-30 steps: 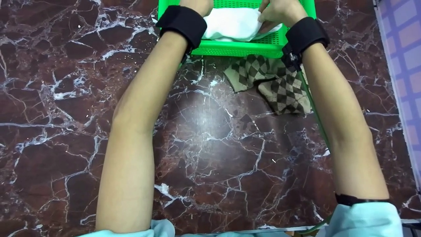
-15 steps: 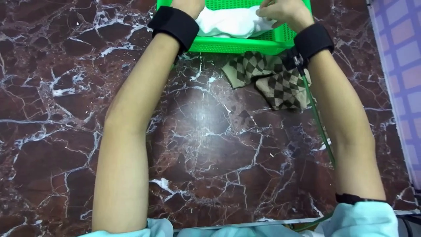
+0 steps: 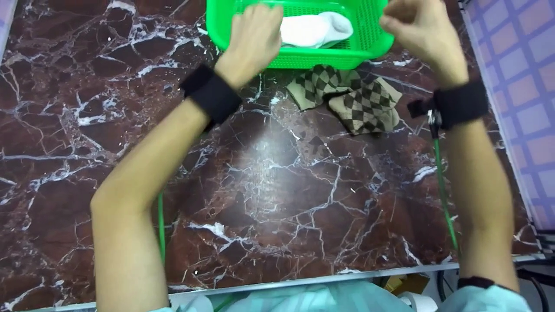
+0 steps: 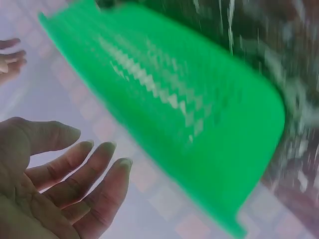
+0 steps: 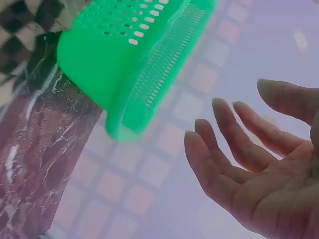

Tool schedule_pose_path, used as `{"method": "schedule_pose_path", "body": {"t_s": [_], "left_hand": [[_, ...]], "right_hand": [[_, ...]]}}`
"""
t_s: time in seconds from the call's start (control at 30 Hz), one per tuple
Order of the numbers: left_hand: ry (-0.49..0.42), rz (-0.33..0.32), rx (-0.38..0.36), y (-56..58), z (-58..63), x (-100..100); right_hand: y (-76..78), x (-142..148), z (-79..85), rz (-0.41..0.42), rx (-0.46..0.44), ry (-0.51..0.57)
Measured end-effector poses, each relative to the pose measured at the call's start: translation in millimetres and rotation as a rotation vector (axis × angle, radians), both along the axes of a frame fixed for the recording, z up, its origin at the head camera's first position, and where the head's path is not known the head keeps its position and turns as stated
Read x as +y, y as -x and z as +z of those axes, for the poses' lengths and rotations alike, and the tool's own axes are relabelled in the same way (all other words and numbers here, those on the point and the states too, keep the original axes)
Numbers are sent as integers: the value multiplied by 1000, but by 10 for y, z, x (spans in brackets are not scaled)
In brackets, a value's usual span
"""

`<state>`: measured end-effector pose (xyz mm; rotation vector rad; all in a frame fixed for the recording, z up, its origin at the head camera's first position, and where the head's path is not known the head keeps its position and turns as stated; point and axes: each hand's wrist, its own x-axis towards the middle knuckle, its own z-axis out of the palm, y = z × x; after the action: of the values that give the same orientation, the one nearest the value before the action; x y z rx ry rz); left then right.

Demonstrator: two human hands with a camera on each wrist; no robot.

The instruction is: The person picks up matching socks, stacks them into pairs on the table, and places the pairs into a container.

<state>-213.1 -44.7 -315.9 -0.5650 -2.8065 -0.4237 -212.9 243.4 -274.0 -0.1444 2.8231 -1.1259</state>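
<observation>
A white sock-like cloth (image 3: 310,31) lies in a green plastic basket (image 3: 303,60) at the top of the head view. My left hand (image 3: 256,41) hovers over the basket's near left side; in the left wrist view its fingers (image 4: 107,189) are loosely bent with nothing between them. Just right of the basket, my right hand (image 3: 427,37) is raised and holds nothing; its fingers (image 5: 239,139) are spread and relaxed in the right wrist view. A pair of brown-and-beige argyle socks (image 3: 364,104) lies in front of the basket, touched by neither hand.
The dark red marble-patterned tabletop (image 3: 260,195) spreads beneath everything. A pale checkered wall (image 3: 511,86) borders it on the right. Green cables (image 3: 443,195) run along the arms from the black wrist bands (image 3: 460,104).
Both hands have come away from the white cloth, which now stays in the basket. The right hand moved to the right and the left hand back toward the body.
</observation>
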Motion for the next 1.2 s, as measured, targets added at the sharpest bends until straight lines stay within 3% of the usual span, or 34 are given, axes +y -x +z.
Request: {"method": "schedule_pose_path", "body": {"t_s": [0.1,0.23,0.4,0.5,0.67,0.77,1.03,1.2], "left_hand": [[-10,-42,-78,-211,-55,-77],[-86,-63,-55,-429,-96,-177],[-221,-28,-29,-562,-94,-213],[-275,-36,-25,-582,-91,-171],[-280,-90,-67,-591,-129,-26],[-265,-144,-113,-582,-146,120],[-225,-255,-164,-522,-138,527],[-163,-287,-178,-481,-139,701]], "right_hand": [[-132,60,-126,20,60,1],[-279,179,-351,66,107,-74],[-317,400,-656,60,119,-136],[-251,587,-816,0,79,-179],[-83,860,-1017,-70,-153,-245],[-10,948,-1069,-89,-246,-283],[39,928,-1179,-72,-180,-302],[15,864,-1184,-51,-150,-291]]}}
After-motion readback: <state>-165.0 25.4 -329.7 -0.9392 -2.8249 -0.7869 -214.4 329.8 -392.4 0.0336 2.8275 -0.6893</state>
